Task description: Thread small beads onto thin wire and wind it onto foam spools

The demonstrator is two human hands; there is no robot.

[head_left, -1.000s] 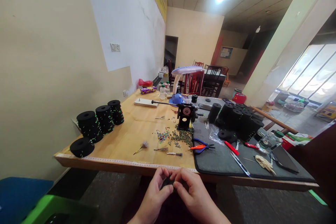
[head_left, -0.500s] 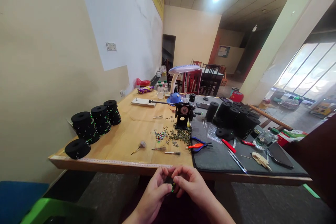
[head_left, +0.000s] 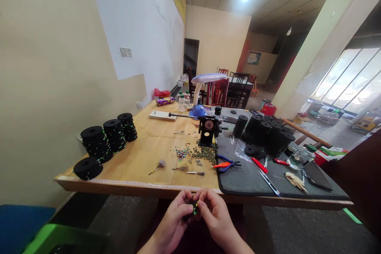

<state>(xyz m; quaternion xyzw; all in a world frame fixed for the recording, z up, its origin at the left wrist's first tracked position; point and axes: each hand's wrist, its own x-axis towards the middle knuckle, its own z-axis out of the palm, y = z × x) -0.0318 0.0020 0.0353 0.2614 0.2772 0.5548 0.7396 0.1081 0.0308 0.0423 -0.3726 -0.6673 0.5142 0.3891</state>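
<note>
The left hand [head_left: 175, 217] grips a dark, rounded piece with bright green-and-yellow bits [head_left: 194, 209] between thumb and curled fingers, which hide most of its outline. The right hand's [head_left: 214, 210] fingers bend against its edge; whether they pinch it, I cannot tell.

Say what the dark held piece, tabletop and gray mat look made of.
Dark held piece: perhaps foam, from its matte black surface, though mostly hidden. Tabletop: likely wood, light sheen, faintly streaked tan. Gray mat: probably fabric or rubber, dull, dark-edged.
</note>
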